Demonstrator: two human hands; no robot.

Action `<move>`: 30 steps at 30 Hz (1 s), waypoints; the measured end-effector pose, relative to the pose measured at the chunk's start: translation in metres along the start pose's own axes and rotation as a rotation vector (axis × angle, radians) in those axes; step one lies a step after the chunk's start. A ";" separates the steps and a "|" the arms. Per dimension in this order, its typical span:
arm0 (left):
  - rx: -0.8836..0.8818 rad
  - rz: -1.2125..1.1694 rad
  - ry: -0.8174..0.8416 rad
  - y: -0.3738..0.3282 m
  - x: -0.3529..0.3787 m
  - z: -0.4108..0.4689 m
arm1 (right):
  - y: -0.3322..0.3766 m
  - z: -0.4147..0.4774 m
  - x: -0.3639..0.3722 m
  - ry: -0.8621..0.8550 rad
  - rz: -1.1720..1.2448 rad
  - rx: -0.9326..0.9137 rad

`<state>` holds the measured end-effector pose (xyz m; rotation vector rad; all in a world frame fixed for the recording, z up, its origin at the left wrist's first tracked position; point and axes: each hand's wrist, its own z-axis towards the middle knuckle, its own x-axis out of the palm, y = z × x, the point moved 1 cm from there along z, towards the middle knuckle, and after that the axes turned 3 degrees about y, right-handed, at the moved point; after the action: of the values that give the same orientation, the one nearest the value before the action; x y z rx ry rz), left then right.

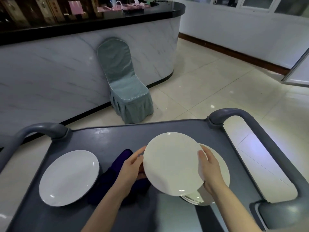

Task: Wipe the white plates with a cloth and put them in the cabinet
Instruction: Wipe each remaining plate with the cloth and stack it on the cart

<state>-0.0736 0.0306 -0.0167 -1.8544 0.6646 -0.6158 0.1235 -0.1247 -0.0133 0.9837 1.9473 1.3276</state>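
My left hand (pixel 132 166) and right hand (pixel 211 172) gripped opposite edges of a white plate (pixel 170 163) at lower centre, over the plate stack (pixel 196 198), beside a purple cloth (pixel 115 171).

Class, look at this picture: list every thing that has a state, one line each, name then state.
held plate, lifted and tilted above the stack, gripped at both edges
left hand, grips the held plate's left edge
right hand, grips its right edge
stack of plates, resting on the cart
single plate, lying flat on the cart, untouched
cloth, bunched on the cart, unheld
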 end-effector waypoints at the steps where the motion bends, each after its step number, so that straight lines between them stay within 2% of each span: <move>1: 0.014 0.020 -0.027 0.005 -0.006 0.000 | -0.001 0.000 0.002 -0.018 0.002 0.000; 3: 0.062 0.240 -0.151 0.020 -0.019 0.001 | -0.003 0.001 0.005 -0.040 0.004 0.003; 5: 0.115 0.634 -0.242 0.037 -0.031 0.003 | -0.005 0.001 0.005 -0.063 -0.004 0.006; 9: 0.114 1.291 -0.066 0.068 -0.042 0.003 | -0.007 -0.001 0.004 -0.099 -0.024 0.022; 11: 0.144 1.400 -0.054 0.075 -0.047 0.004 | -0.007 -0.005 0.007 -0.109 -0.030 0.039; 13: 0.175 1.400 -0.101 0.075 -0.052 0.006 | -0.010 -0.006 0.011 -0.119 -0.034 0.051; 15: 0.222 1.269 -0.178 0.070 -0.058 0.007 | -0.012 -0.007 0.014 -0.128 -0.038 0.057; 18: 0.159 0.743 -0.274 0.047 -0.073 0.005 | -0.014 -0.009 0.021 -0.115 -0.082 0.068; 21: 0.034 0.345 -0.250 0.013 -0.084 0.004 | -0.017 -0.009 0.035 -0.080 -0.095 0.072; 24: 0.128 0.232 -0.165 -0.026 -0.082 -0.005 | -0.019 -0.009 0.057 -0.052 -0.089 0.060; 26: 0.229 0.235 -0.046 -0.048 -0.075 -0.011 | -0.021 -0.010 0.074 -0.017 -0.062 0.064; 28: 0.267 0.326 0.177 -0.060 -0.062 -0.016 | -0.021 -0.011 0.089 0.015 -0.035 0.057; 30: 0.207 0.497 0.430 -0.059 -0.053 -0.020 | -0.017 -0.012 0.098 0.029 0.004 0.043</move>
<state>-0.1155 0.0729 0.0392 -1.2995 1.2469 -0.7214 0.0548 -0.0533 -0.0310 0.9941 2.0039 1.3143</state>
